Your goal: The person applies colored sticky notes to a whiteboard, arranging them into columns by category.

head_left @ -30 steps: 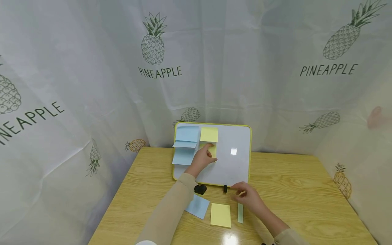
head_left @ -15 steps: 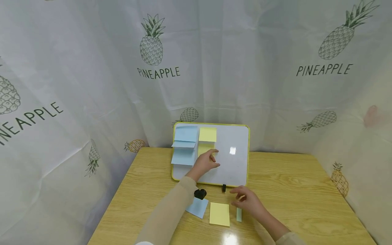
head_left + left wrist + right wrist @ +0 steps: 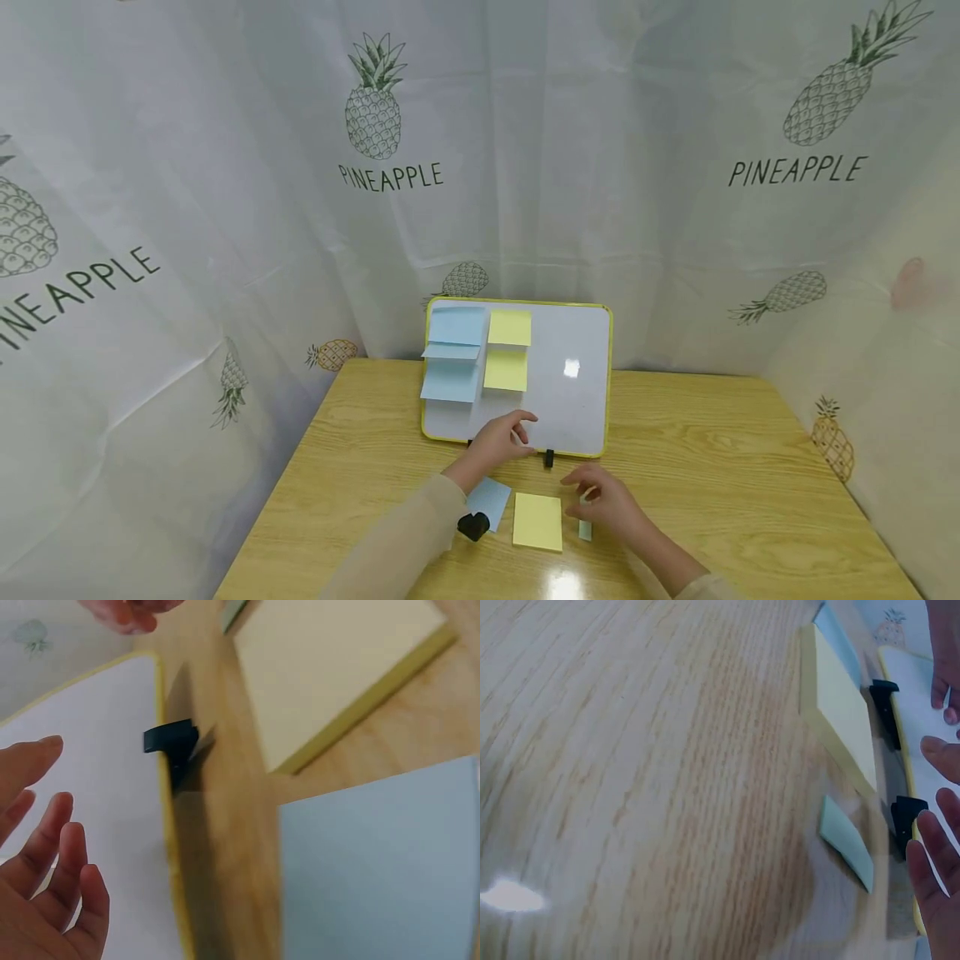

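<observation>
My left hand (image 3: 498,439) hovers at the lower edge of a yellow-framed whiteboard (image 3: 566,408), its fingers loosely bent with nothing between them. My right hand (image 3: 611,500) is near the green sticky note pad (image 3: 585,530), partly covering it in the head view; its fingers are relaxed and hold nothing. Two yellow sticky notes, an upper one (image 3: 510,327) and a lower one (image 3: 506,370), are stuck on the board. Beside them on the left hang blue sticky notes (image 3: 450,379). Before the board lie a yellow sticky note pad (image 3: 537,522) and a blue pad (image 3: 382,870).
Black stands (image 3: 885,712) grip the board's lower edge. Everything rests on a wooden table (image 3: 690,467). A curtain printed with pineapples (image 3: 585,167) hangs behind and at the sides. A small black heart-shaped piece (image 3: 473,526) shows by the left sleeve.
My left hand has let go of the lower yellow sticky note, which stays on the board, and come down toward the board's bottom edge. My right hand has shifted slightly down.
</observation>
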